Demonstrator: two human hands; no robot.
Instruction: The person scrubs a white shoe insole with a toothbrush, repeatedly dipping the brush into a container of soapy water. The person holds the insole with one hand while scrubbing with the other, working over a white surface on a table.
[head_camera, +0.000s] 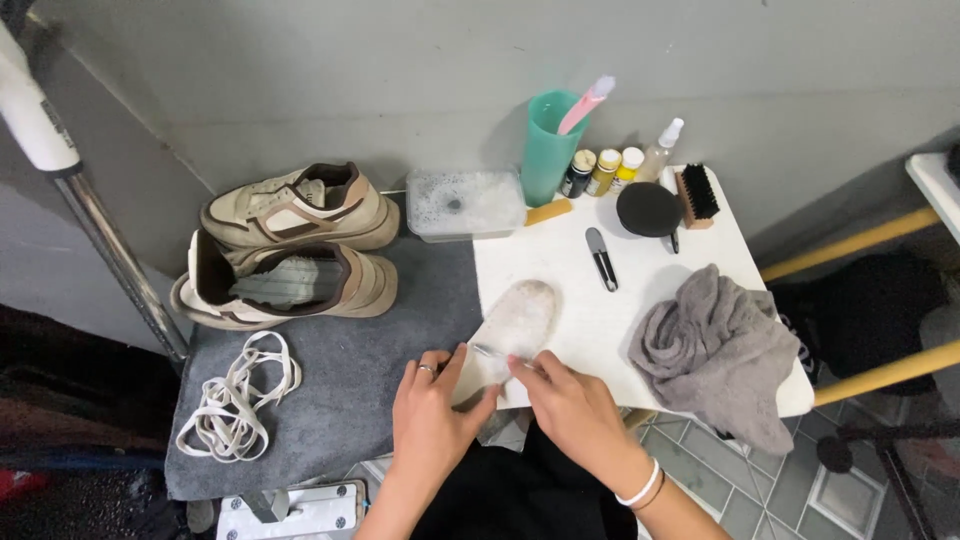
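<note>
Pale shoe insole (512, 325) lies toe-away on the white tabletop (570, 280), heel end at the near edge. Left hand (430, 410) pins the heel flat, fingers closed over its edge. Right hand (565, 400) pinches a slim metal tool (492, 351) against the insole's surface. Insole looks light, thin, floppy and probably damp; best held at the heel, pressed flat.
</note>
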